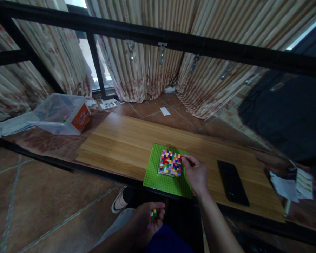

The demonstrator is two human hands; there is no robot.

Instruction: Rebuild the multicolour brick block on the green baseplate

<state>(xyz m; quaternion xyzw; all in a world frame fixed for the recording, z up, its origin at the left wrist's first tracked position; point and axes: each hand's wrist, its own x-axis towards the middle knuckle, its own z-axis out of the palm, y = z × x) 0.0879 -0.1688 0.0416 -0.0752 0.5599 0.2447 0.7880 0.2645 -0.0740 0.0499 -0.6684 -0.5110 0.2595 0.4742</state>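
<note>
A green studded baseplate (pixel 152 175) lies near the front edge of the wooden board. On it stands a low square block of small multicoloured toy bricks (pixel 170 163), its top a mix of pink, yellow, red, white, green and purple. My right hand (pixel 196 173) reaches to the block's far right corner, thumb and forefinger pinched there at a small reddish brick; the fingertips partly hide it. Below the table edge, over my lap, my left hand (pixel 151 219) is cupped palm up, its curled fingers around several loose toy bricks (pixel 153 215) in green, yellow, white and red.
A black phone (pixel 233 182) lies on the wooden board (pixel 118 140) to the right. At the left stands a clear plastic bin (pixel 58 114) with an orange label and a few coloured pieces inside. Papers (pixel 292 184) lie at the right end. A dark metal rail (pixel 147 30) crosses before the curtains.
</note>
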